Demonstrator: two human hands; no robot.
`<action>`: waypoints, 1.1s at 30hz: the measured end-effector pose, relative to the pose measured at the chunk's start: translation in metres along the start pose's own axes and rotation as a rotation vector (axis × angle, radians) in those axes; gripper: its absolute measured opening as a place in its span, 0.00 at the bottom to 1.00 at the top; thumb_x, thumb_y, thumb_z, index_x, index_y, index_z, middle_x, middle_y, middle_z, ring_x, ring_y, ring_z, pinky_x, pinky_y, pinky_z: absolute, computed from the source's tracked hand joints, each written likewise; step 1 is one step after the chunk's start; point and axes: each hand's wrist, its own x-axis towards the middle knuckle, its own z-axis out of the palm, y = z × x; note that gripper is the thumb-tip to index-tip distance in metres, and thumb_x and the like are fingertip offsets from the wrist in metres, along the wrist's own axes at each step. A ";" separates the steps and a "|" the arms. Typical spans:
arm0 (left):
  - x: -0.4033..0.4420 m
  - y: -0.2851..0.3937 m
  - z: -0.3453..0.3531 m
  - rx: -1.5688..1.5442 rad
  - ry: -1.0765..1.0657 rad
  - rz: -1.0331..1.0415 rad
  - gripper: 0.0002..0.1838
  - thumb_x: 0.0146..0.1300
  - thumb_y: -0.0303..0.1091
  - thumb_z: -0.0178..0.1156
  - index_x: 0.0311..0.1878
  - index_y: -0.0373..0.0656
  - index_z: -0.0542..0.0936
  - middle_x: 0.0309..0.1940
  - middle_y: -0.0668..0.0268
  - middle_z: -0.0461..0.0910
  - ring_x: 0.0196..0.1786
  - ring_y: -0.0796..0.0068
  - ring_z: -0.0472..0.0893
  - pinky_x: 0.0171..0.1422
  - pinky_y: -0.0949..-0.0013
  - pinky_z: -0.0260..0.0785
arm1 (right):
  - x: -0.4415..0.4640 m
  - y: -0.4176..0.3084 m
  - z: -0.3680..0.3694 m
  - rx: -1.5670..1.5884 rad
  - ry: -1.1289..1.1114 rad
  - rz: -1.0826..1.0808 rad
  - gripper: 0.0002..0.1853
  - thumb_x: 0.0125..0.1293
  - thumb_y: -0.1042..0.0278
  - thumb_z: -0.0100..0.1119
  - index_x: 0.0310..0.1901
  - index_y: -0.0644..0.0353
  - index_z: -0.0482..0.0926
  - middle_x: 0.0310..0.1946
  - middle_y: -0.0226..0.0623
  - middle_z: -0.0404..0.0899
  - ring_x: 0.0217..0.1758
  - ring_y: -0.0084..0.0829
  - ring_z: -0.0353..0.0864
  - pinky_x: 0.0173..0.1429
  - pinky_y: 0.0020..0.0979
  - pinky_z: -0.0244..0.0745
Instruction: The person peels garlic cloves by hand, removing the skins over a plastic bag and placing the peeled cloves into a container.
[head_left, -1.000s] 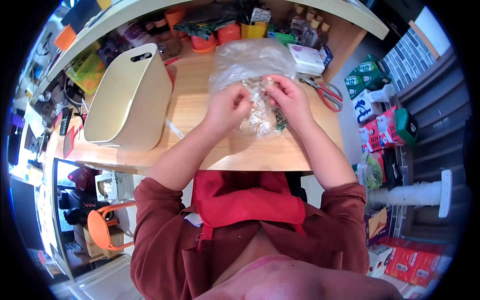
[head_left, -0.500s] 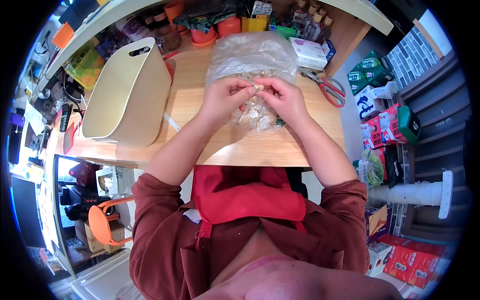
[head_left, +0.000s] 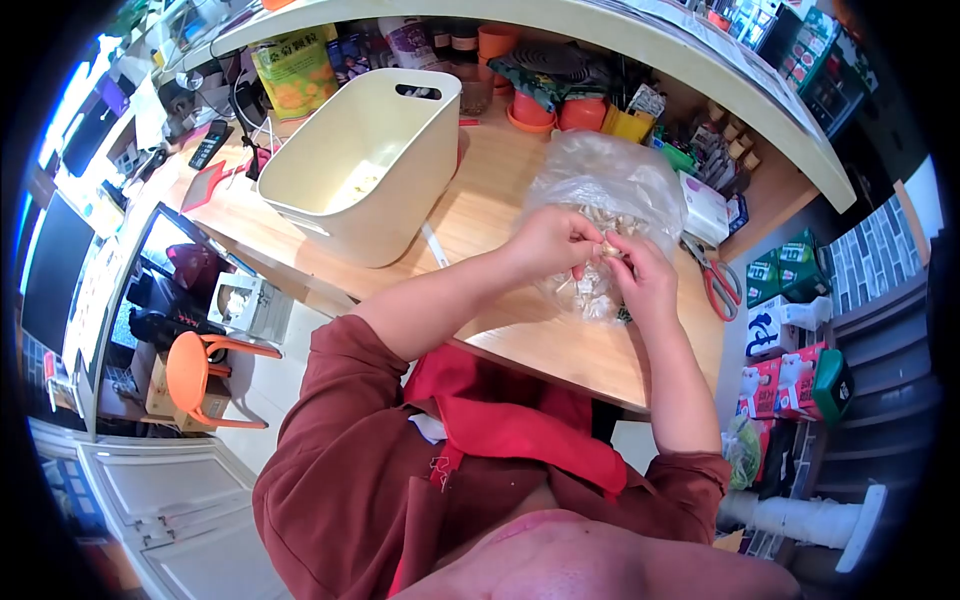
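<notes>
My left hand [head_left: 553, 243] and my right hand [head_left: 645, 277] meet over a clear plastic bag [head_left: 590, 160] on the table. Pinched between the fingertips of both is a small pale piece, which looks like a garlic clove [head_left: 608, 249]. Several similar cream and brownish pieces [head_left: 590, 295] lie in and on the bag just below the hands. A cream-coloured bin [head_left: 385, 225] with a handle hole stands to the left, a few small pale bits [head_left: 362, 182] on its bottom.
Red-handled scissors [head_left: 718, 285] lie right of the bag, near a white box [head_left: 703, 208]. A white strip [head_left: 434, 244] rests beside the bin. Orange pots [head_left: 530, 112] and bottles [head_left: 730, 135] line the back under a shelf [head_left: 600, 35]. An orange stool [head_left: 190, 380] stands at left.
The camera view has turned left, so the table, bin and bag appear shifted right and tilted. Both hands stay together over the bag, still holding the small piece.
</notes>
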 end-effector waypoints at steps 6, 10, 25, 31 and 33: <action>-0.001 0.000 0.002 0.054 0.031 0.078 0.05 0.58 0.25 0.57 0.34 0.32 0.78 0.23 0.65 0.79 0.21 0.82 0.76 0.24 0.78 0.68 | 0.000 -0.003 0.001 -0.008 -0.001 0.005 0.16 0.49 0.79 0.64 0.42 0.59 0.78 0.33 0.38 0.76 0.31 0.33 0.77 0.34 0.27 0.73; -0.006 0.007 0.004 0.173 0.077 0.085 0.05 0.56 0.24 0.56 0.32 0.32 0.78 0.20 0.66 0.78 0.20 0.83 0.76 0.24 0.78 0.68 | -0.002 -0.003 0.004 0.010 -0.006 0.036 0.15 0.50 0.79 0.64 0.42 0.59 0.78 0.32 0.38 0.76 0.30 0.29 0.77 0.34 0.25 0.73; -0.003 -0.004 0.006 0.532 0.275 0.382 0.06 0.48 0.29 0.59 0.25 0.36 0.76 0.18 0.59 0.76 0.21 0.72 0.76 0.27 0.69 0.68 | -0.002 -0.004 0.009 -0.095 -0.038 0.012 0.14 0.53 0.74 0.62 0.43 0.57 0.77 0.32 0.40 0.77 0.32 0.36 0.78 0.37 0.32 0.74; -0.004 -0.004 0.007 0.538 0.266 0.375 0.06 0.48 0.29 0.59 0.24 0.36 0.76 0.18 0.59 0.75 0.22 0.72 0.76 0.27 0.69 0.67 | -0.003 -0.006 0.008 -0.061 -0.073 0.096 0.14 0.53 0.74 0.62 0.42 0.57 0.77 0.32 0.40 0.77 0.33 0.37 0.78 0.37 0.32 0.74; -0.004 -0.005 0.007 0.548 0.263 0.387 0.06 0.48 0.29 0.59 0.24 0.36 0.76 0.18 0.59 0.75 0.22 0.72 0.76 0.27 0.69 0.67 | -0.004 -0.004 0.009 -0.067 -0.069 0.072 0.14 0.52 0.74 0.62 0.42 0.57 0.77 0.32 0.40 0.77 0.32 0.37 0.78 0.37 0.32 0.74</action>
